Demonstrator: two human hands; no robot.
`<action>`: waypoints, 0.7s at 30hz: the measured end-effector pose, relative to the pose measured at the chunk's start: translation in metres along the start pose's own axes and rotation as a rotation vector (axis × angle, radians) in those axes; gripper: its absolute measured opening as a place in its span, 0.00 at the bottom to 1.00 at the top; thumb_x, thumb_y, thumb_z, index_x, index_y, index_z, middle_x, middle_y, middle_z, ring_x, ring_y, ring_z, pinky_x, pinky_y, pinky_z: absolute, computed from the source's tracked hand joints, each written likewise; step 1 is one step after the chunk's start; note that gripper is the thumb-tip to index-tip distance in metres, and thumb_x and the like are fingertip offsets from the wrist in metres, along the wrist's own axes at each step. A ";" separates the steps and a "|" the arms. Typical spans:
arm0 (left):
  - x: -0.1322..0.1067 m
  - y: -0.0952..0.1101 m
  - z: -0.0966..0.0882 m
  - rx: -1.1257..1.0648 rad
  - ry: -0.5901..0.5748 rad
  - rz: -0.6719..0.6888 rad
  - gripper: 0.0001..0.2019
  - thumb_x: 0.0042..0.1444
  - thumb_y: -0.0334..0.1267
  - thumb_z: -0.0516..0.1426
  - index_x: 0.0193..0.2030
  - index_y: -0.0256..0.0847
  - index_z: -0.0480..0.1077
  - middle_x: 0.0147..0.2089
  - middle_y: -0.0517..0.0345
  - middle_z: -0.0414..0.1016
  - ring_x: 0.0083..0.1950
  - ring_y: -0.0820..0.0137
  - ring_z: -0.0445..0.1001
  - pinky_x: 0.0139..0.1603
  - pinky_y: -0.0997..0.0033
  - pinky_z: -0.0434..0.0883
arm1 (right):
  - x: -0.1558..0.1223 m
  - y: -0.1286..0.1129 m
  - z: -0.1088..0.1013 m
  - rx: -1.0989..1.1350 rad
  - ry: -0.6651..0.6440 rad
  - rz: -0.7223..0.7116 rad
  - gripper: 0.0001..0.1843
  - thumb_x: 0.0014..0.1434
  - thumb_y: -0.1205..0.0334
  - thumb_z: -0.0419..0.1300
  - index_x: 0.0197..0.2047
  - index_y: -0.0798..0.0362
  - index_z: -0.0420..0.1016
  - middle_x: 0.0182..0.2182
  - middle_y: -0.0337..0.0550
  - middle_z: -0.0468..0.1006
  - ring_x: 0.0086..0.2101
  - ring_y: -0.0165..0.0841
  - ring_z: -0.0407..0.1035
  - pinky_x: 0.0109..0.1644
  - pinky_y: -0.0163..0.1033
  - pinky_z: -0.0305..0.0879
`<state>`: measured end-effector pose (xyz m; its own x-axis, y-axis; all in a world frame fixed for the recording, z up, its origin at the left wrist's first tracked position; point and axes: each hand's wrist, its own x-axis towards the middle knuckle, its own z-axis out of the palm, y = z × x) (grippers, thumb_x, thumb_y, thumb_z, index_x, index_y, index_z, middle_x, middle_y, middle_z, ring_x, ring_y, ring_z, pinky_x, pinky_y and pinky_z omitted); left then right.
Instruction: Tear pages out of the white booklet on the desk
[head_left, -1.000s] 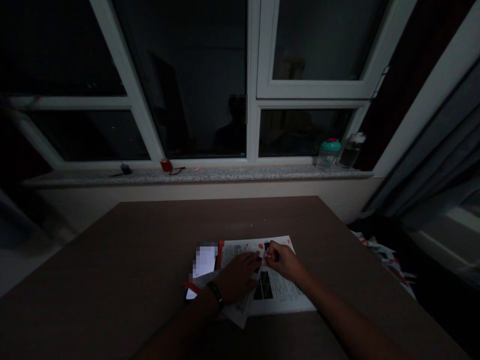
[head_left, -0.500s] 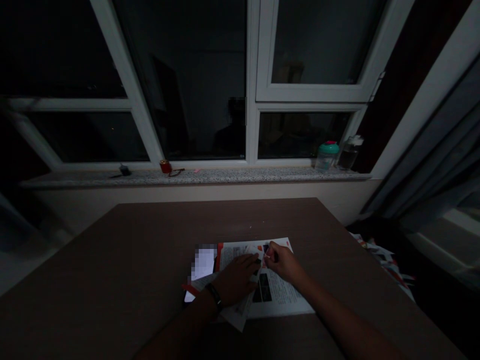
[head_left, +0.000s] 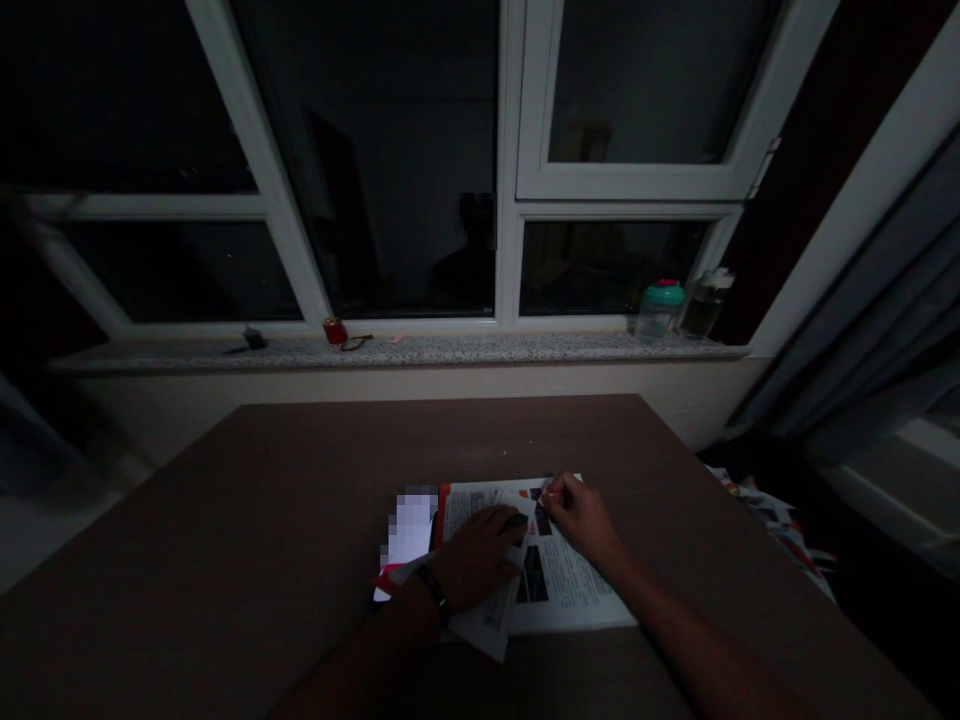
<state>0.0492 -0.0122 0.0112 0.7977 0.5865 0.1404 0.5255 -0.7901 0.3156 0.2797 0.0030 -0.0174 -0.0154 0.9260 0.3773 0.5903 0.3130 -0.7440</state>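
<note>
A printed magazine [head_left: 574, 590] with text and dark pictures lies on the table. Across its left part rests a loose, tilted page [head_left: 487, 635], its lower corner sticking out past the magazine's front edge. My left hand [head_left: 480, 560], with a dark band at the wrist, presses flat on this page, fingers stretched out. Near the magazine's top right, my right hand [head_left: 581, 515] is closed in a pinch on a small whitish piece of paper [head_left: 550, 493]; its fingers hide most of it. Beside the magazine, a lit phone [head_left: 412, 525] is partly covered by the page's red corner.
The brown table [head_left: 300, 500] reaches to a wall below a stone windowsill [head_left: 465, 348]. On the sill stand a teal-lidded bottle [head_left: 660, 310], a clear bottle [head_left: 705, 305] and a small red jar [head_left: 334, 331]. Crumpled colourful papers [head_left: 780, 530] lie beyond the table's right edge.
My right hand has moved slightly up and to the right over the magazine, still pinching. My left hand stays flat on the page. The view has shifted a little.
</note>
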 end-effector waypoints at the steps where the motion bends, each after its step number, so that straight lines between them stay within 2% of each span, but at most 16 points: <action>1: 0.000 0.000 0.000 -0.003 0.006 0.003 0.28 0.57 0.33 0.59 0.64 0.45 0.57 0.65 0.51 0.59 0.66 0.58 0.56 0.65 0.54 0.57 | -0.001 -0.001 0.000 0.018 -0.024 -0.007 0.04 0.57 0.61 0.57 0.31 0.51 0.67 0.23 0.36 0.71 0.24 0.30 0.65 0.28 0.32 0.59; 6: 0.000 -0.002 0.002 -0.050 0.020 0.006 0.30 0.56 0.32 0.59 0.65 0.45 0.55 0.65 0.51 0.59 0.65 0.59 0.58 0.65 0.55 0.57 | -0.006 -0.008 0.002 0.014 -0.148 -0.094 0.02 0.56 0.66 0.57 0.31 0.51 0.67 0.23 0.35 0.70 0.25 0.29 0.64 0.29 0.31 0.57; 11: -0.001 -0.005 0.006 -0.039 0.009 -0.032 0.29 0.57 0.33 0.58 0.64 0.43 0.56 0.65 0.49 0.59 0.65 0.58 0.57 0.65 0.53 0.57 | -0.012 -0.014 0.003 0.051 -0.322 -0.147 0.05 0.52 0.70 0.58 0.28 0.51 0.66 0.22 0.33 0.68 0.24 0.28 0.63 0.27 0.30 0.55; 13: -0.001 -0.006 0.007 -0.036 0.009 -0.028 0.29 0.56 0.33 0.58 0.64 0.43 0.56 0.66 0.49 0.59 0.66 0.58 0.57 0.65 0.53 0.56 | -0.011 -0.014 0.004 0.049 -0.353 -0.151 0.05 0.51 0.70 0.58 0.29 0.51 0.66 0.22 0.33 0.68 0.24 0.28 0.63 0.27 0.30 0.55; 18: 0.001 -0.005 0.005 -0.007 -0.002 -0.010 0.28 0.57 0.33 0.59 0.64 0.43 0.57 0.66 0.50 0.59 0.66 0.59 0.56 0.65 0.55 0.56 | -0.001 -0.006 0.006 -0.014 -0.180 -0.093 0.06 0.53 0.69 0.57 0.27 0.52 0.65 0.22 0.34 0.70 0.25 0.29 0.64 0.29 0.31 0.56; 21: 0.001 -0.003 0.003 0.010 0.010 0.001 0.27 0.59 0.37 0.58 0.64 0.45 0.57 0.66 0.51 0.59 0.66 0.59 0.56 0.65 0.54 0.55 | 0.000 0.000 0.008 -0.024 -0.138 -0.078 0.05 0.53 0.68 0.57 0.28 0.51 0.65 0.23 0.35 0.71 0.25 0.29 0.64 0.29 0.31 0.57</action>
<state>0.0496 -0.0102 0.0076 0.7951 0.5876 0.1503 0.5278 -0.7924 0.3058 0.2731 0.0046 -0.0214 -0.1717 0.9197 0.3531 0.6019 0.3817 -0.7015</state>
